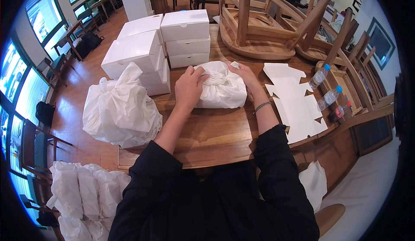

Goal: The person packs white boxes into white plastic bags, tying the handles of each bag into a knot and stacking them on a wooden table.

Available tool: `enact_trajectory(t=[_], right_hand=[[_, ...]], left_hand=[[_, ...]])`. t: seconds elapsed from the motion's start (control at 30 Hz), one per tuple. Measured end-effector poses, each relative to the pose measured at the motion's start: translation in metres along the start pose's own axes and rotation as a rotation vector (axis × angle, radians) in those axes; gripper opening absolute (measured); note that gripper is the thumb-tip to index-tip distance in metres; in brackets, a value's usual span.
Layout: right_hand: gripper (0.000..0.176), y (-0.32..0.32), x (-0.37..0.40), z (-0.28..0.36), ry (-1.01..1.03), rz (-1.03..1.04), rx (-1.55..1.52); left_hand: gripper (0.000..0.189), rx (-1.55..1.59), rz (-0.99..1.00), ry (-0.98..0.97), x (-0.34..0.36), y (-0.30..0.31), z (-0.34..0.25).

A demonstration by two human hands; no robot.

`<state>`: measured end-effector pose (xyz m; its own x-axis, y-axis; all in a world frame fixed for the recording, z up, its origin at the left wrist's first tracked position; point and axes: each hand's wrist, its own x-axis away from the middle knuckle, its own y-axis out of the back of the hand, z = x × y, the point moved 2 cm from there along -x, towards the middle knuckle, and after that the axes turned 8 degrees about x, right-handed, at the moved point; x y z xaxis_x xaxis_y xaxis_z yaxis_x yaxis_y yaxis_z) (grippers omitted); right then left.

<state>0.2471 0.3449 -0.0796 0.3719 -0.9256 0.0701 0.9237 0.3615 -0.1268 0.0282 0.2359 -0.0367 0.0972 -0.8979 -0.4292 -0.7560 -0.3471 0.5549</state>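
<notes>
A white plastic bag (225,95), wrapped close around something box-shaped, lies on the wooden table in front of me. Its top is gathered into a twisted knot. My left hand (190,85) is closed on the bag's left side near the knot, fingers bent over the plastic. On the opposite side, my right hand (246,76) pinches a white end of the bag at its upper right corner. Whatever is inside is hidden. To the left stands a bigger knotted white bag (123,111), bulging and upright.
Stacked white boxes (186,31) stand behind the bags. A flat unfolded white carton (294,100) lies at the right, beside several bottles (329,97). Upturned wooden stools (259,38) fill the table's back right. More white bags (93,189) sit lower left, below the table's edge (207,164).
</notes>
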Motion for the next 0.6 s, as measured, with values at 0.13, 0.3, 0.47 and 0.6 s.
enact_trajectory(t=[0.13,0.3,0.47,0.6], right_hand=[[0.028,0.0,-0.004,-0.002,0.028,0.02,0.046],[0.023,-0.006,-0.001,-0.001,0.057,0.018,0.027],[0.02,-0.008,-0.004,-0.007,0.064,0.091,0.02],[0.02,-0.014,0.002,-0.006,0.079,0.069,0.02]], left_hand=[[0.023,0.105,-0.182,-0.134,-0.005,-0.012,0.023],[0.027,0.45,-0.129,0.036,-0.014,-0.036,0.061],[0.025,0.287,-0.094,0.114,-0.015,-0.019,0.05],[0.024,0.287,-0.142,0.135,-0.014,-0.019,0.055]])
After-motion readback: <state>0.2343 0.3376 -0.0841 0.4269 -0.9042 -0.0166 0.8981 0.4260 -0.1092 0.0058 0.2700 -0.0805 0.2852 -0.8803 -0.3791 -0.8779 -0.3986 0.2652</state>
